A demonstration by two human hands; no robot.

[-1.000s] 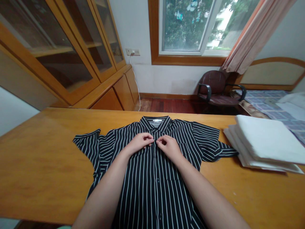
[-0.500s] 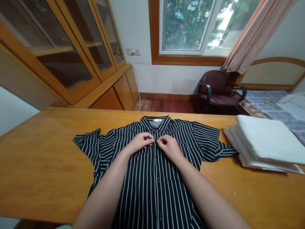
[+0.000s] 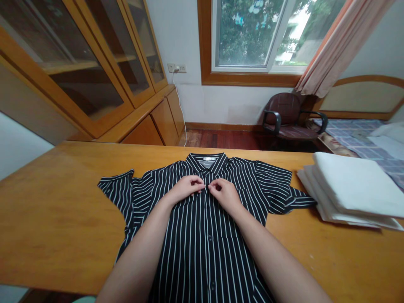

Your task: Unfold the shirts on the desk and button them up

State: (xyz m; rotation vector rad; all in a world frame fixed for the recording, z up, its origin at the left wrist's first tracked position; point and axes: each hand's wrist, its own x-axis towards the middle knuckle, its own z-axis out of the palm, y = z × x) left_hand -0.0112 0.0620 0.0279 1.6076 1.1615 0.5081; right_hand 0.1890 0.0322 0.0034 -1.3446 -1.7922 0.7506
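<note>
A black shirt with white stripes (image 3: 192, 235) lies face up, its collar at the far side and its sleeves spread to both sides. Both hands meet at its front placket, a little below the collar. My left hand (image 3: 186, 188) is closed, thumb and fingertips pinching the placket's edge. Opposite it, my right hand (image 3: 224, 193) pinches the cloth too, its fingertips almost touching the left ones. A button between the fingertips is too small to make out. Further down the placket, dark buttons (image 3: 210, 238) show.
The shirt rests on a wooden table (image 3: 57, 210). At the right stands a stack of folded white cloth or sheets (image 3: 356, 185), touching the shirt's right cuff. Beyond the table are a glass-door cabinet (image 3: 132, 105), an office chair (image 3: 288, 118) and a bed (image 3: 362, 134).
</note>
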